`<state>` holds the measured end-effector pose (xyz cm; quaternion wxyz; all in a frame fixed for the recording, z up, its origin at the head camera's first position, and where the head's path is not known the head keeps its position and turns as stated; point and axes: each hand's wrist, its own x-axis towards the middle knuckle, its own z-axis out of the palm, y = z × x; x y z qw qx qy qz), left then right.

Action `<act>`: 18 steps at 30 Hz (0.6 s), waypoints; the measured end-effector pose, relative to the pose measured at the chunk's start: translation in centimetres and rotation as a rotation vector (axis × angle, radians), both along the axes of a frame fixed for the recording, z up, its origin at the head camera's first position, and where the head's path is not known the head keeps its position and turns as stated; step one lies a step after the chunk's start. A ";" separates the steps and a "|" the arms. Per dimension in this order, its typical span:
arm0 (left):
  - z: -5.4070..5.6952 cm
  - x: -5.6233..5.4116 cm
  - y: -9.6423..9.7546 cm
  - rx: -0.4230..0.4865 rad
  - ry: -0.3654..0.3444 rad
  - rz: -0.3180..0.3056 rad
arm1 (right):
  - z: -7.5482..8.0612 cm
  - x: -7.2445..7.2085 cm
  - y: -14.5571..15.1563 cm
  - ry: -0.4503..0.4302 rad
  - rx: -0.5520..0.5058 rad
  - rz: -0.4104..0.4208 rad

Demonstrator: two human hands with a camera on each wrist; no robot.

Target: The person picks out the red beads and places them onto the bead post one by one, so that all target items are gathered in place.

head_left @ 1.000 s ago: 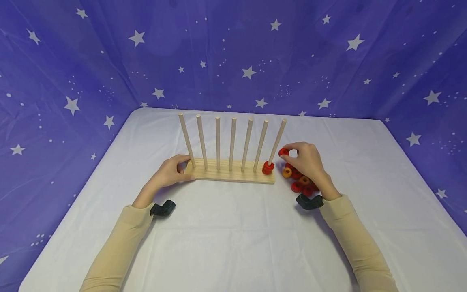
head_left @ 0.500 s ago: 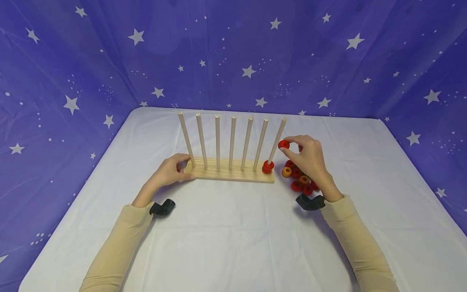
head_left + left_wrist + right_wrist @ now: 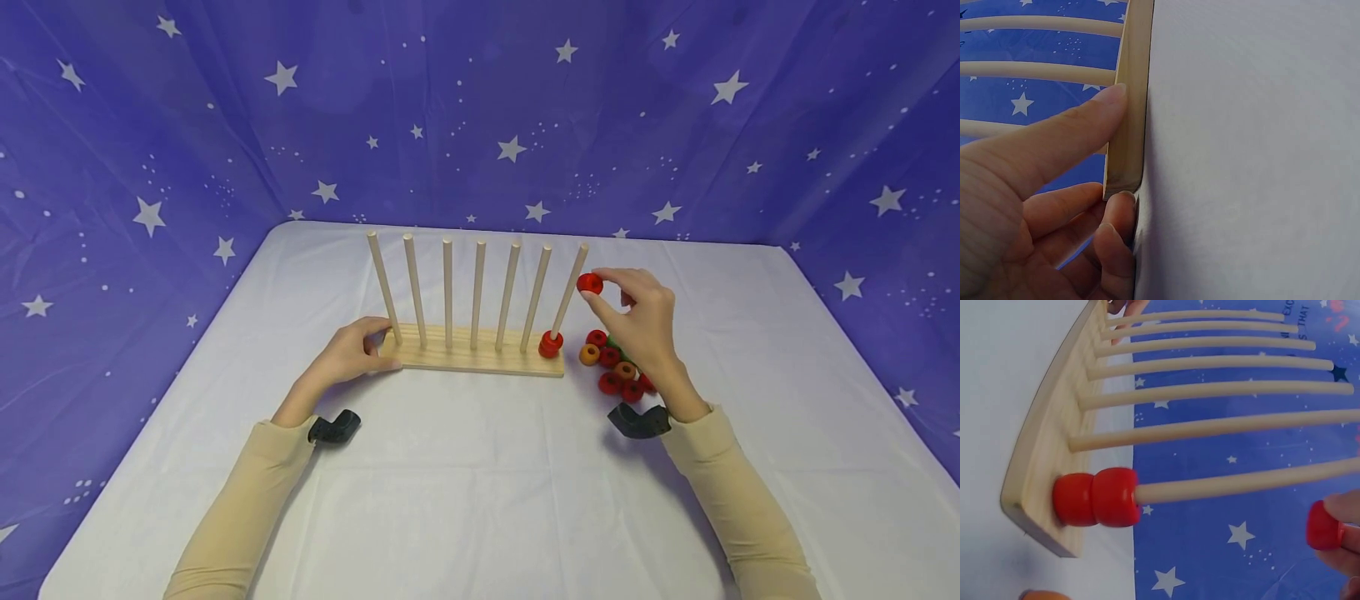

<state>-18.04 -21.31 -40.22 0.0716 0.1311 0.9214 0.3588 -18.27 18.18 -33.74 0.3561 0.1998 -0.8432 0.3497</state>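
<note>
A pale wooden base (image 3: 465,357) with several upright pegs stands mid-table. Two red beads (image 3: 551,345) are stacked at the foot of its rightmost peg (image 3: 572,287); the right wrist view shows the stacked pair (image 3: 1096,499) against the base. My left hand (image 3: 348,354) grips the base's left end, its thumb (image 3: 1094,112) along the front edge and fingers around the end. Between thumb and index finger, my right hand (image 3: 641,321) pinches another red bead (image 3: 590,284), raised to the right of the rightmost peg, below its top.
Loose beads (image 3: 610,357) in red, orange and green lie in a cluster right of the base, under my right hand. A white cloth (image 3: 480,483) covers the table. Behind it hangs a purple curtain (image 3: 420,100) with stars.
My right hand has lifted the red bead upward from near the loose beads, ending slightly further right. More of the loose beads now show, including a green one. The left hand stays put.
</note>
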 end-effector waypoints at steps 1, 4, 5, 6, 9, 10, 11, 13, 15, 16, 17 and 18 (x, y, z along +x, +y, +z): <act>0.0 0.0 0.0 -0.001 0.000 0.000 | 0.1 0.1 -0.1 0.018 -0.024 0.001; 0.0 0.0 0.0 -0.006 0.001 -0.001 | 0.4 0.3 -0.3 0.072 -0.111 0.005; 0.0 0.0 0.0 -0.007 0.002 -0.002 | 0.5 0.3 -0.3 0.089 -0.137 0.008; 0.0 0.0 0.0 -0.008 0.003 -0.002 | 0.6 0.4 -0.4 0.104 -0.162 0.007; 0.0 0.0 0.0 -0.010 0.009 -0.003 | 0.8 0.5 -0.6 0.151 -0.237 0.019; 0.0 0.0 0.0 -0.011 0.011 -0.003 | 0.9 0.6 -0.7 0.164 -0.253 0.023; 0.0 0.0 0.0 -0.012 0.012 -0.003 | 1.0 0.7 -0.8 0.176 -0.274 0.030; 0.0 0.0 0.0 -0.012 0.016 -0.005 | 1.2 0.8 -0.9 0.198 -0.304 0.041; 0.0 0.0 0.0 -0.012 0.017 -0.006 | 1.4 0.8 -1.1 0.212 -0.321 0.049; 0.0 0.0 0.0 -0.012 0.018 -0.007 | 1.5 0.9 -1.2 0.217 -0.329 0.052; 0.0 0.0 0.0 -0.011 0.017 -0.008 | 1.5 0.9 -1.3 0.220 -0.338 0.055; 0.0 0.0 0.1 -0.010 0.017 -0.008 | 1.6 0.9 -1.3 0.224 -0.346 0.057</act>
